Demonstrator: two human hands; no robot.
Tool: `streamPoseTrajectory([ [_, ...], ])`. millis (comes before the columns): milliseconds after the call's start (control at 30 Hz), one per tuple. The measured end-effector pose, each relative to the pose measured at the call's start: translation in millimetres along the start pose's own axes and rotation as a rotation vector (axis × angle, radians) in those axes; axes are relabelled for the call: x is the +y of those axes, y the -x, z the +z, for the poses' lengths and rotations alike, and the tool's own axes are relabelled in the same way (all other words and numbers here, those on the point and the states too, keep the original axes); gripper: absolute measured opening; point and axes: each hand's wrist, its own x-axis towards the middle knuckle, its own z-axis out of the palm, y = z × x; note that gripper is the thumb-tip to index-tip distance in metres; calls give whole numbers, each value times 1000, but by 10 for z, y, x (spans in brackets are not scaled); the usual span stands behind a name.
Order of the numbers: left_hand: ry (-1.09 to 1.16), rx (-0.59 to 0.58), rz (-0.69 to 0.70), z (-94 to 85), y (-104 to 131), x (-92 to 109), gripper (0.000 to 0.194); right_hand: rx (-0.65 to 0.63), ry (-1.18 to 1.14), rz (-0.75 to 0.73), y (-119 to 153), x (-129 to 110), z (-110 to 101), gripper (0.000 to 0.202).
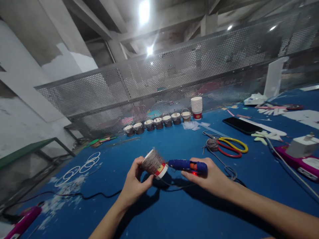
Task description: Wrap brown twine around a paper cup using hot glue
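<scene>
Left hand [136,179] curls round a cup [156,166], right hand [210,177] clasps a glue gun [183,164]; yarn [152,161], I'd say, covers most of the cup, its red-and-white end bare

We record a dim scene; overhead lamps [144,12] flare white beyond the far edge of the worktop [174,137]. Shadows beneath the left hand [136,181] and right hand [208,175] fall toward its near edge. We note a soft-focus perforated screen [174,76] and wide-angle stretching at the margins.
</scene>
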Motion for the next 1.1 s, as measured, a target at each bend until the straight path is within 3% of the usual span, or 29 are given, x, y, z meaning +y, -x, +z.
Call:
streamPoseTrajectory([
  [233, 20, -12, -1, 4, 3, 39, 29, -61, -22, -71, 17, -49, 8, 27],
  [533, 114, 15, -24, -11, -36, 47, 32, -36, -233, 249, -149, -1, -129, 29],
  [667, 68, 60, -132, 5, -66, 91, 32, -22, -229, 343, -273, 54, -181, 32],
  [767, 12, 118, -207, 25, -90, 121, 31, 23, -125, 379, -355, 188, -148, 25],
  [867, -19, 180, -253, 43, -109, 131, 31, 48, 132, 335, -397, 352, -72, 20],
  [1000, -37, 211, -298, 46, -128, 104, 33, 88, 501, 213, -405, 495, -19, 27],
  [1100, -34, 217, -320, 30, -141, 51, 34, 104, 540, 226, -395, 511, -76, 35],
])
